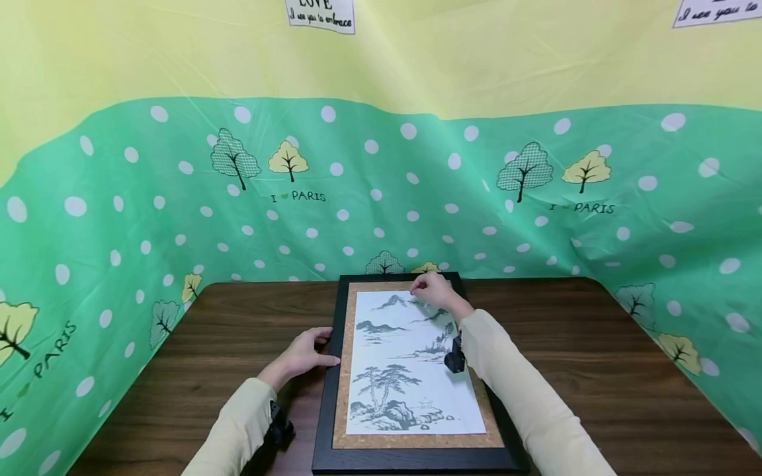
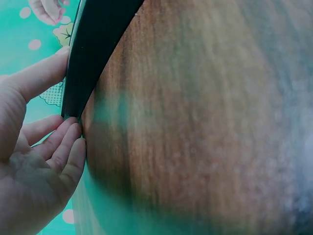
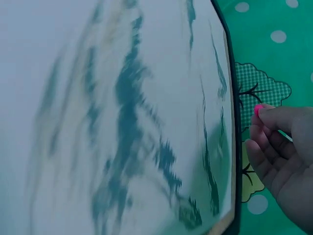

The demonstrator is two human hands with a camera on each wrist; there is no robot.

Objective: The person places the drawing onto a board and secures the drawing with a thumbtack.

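Note:
A black-framed cork board (image 1: 341, 396) lies on the table with a white sheet (image 1: 381, 344) over its cork, printed with ink-style mountains, pines and rocks. At its upper part, my right hand (image 1: 433, 291) pinches a small pink push pin (image 3: 257, 109) between thumb and fingertips, near the sheet's top edge. Most of the pin is hidden by the fingers. My left hand (image 1: 305, 354) rests against the frame's left side, thumb and fingers spread along it. In the left wrist view, the fingertips (image 2: 76, 129) touch the dark frame side (image 2: 93, 54).
Brown wood-grain table (image 1: 583, 370) surface extends on both sides of the board. Behind it hangs a green and yellow cloth (image 1: 381, 192) with white dots and printed trees. A dark wrist camera (image 1: 455, 357) overlaps the sheet's right side.

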